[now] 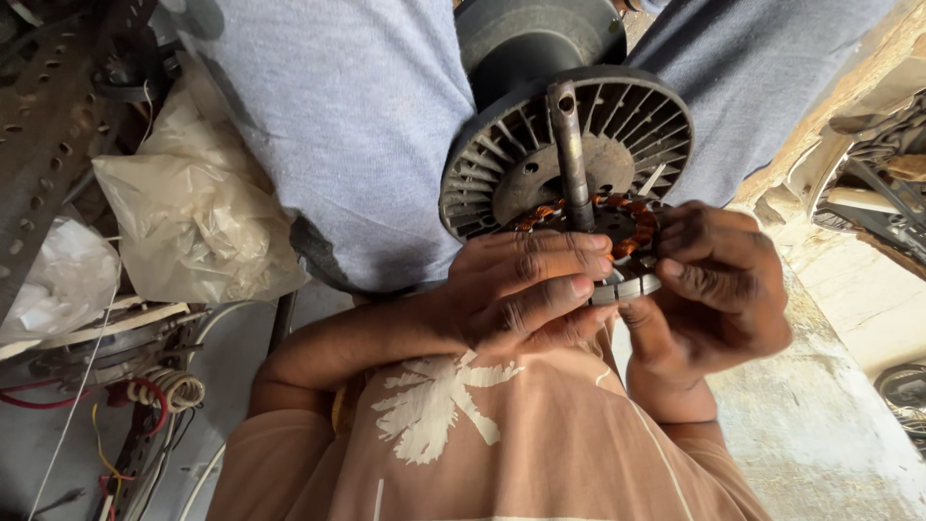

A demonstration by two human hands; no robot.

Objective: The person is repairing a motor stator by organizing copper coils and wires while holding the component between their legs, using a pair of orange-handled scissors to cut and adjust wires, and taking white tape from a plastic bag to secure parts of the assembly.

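Observation:
Both my hands hold a round fan motor stator [632, 232] with copper windings and a steel shaft [571, 154] standing up through its middle. My left hand [526, 289] wraps over the near left side of the stator, fingers curled across its rim. Opposite it, my right hand [714, 285] grips the right side, fingertips on the windings. Behind the stator sits a dark slotted motor housing [502, 159] resting on my lap, partly hidden by the hands.
A crumpled plastic bag [193, 207] lies at the left beside a perforated metal strip [43, 125]. Loose wires and a coil [169, 391] sit at lower left. A worn concrete ledge [830, 405] runs along the right, with metal parts [883, 183] above it.

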